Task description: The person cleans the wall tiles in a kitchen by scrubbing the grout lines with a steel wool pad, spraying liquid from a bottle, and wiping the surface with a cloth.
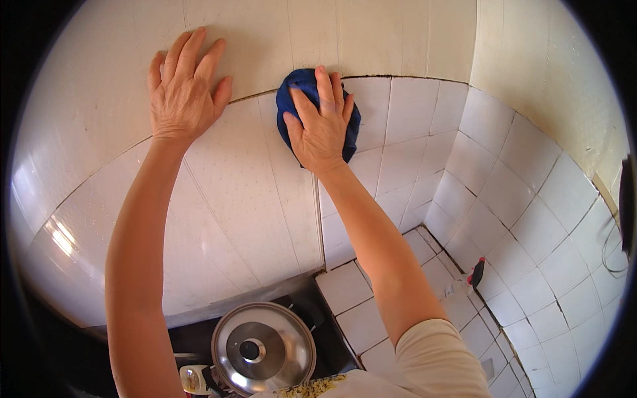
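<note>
My right hand (321,124) presses a dark blue cloth (352,137) flat against the wall, its fingers spread over the fabric. The cloth covers part of the seam where the cream wall panels (383,37) meet the white tiles (413,107) and a smooth pale panel (234,189) below. To the left, my left hand (184,92) rests with fingers apart on the cream panelling, just above the same seam. Nothing is held in it.
Below my arms a lidded metal pan (266,343) stands on a black stove (328,343). A tiled counter (348,303) lies to its right. Near the right wall is a bottle with a black and red spray head (476,273). A dark object (627,204) with a cord sits at the far right.
</note>
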### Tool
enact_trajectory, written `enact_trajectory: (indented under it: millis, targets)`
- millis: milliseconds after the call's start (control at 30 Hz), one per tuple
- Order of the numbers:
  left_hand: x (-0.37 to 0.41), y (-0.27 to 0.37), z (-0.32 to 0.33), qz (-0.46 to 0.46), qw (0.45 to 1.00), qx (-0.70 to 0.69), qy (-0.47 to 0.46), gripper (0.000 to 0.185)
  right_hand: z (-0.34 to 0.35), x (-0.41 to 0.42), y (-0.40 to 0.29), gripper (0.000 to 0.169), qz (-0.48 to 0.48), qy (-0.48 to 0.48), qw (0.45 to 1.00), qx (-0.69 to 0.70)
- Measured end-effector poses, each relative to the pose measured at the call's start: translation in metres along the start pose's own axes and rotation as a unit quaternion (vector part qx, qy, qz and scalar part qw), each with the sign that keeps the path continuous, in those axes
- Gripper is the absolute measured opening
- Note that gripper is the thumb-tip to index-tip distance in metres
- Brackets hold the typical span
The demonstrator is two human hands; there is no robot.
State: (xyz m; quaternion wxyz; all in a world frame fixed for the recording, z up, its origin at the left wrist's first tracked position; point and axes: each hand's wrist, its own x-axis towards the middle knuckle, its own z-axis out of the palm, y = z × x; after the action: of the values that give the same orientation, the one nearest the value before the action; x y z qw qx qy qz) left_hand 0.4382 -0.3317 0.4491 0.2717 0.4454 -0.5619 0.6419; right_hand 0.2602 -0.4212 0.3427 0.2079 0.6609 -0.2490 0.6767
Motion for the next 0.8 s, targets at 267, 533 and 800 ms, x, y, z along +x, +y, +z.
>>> enact_trajectory:
  millis: [267,533,800]
  targets:
    - [0.000,-0.001,0.001,0.005,1.000,0.005,0.000,0.047,-0.009,0.001,0.038,0.034,-0.016,0.021,1.000,0.006]
    - [0.004,0.003,-0.005,0.012,1.000,0.009,-0.004,0.051,-0.057,-0.022,0.212,0.041,0.234,0.150,0.951,-0.135]
    - [0.004,0.000,0.000,0.009,0.999,0.031,-0.026,0.052,-0.068,-0.009,0.244,0.057,0.436,0.143,0.874,-0.159]
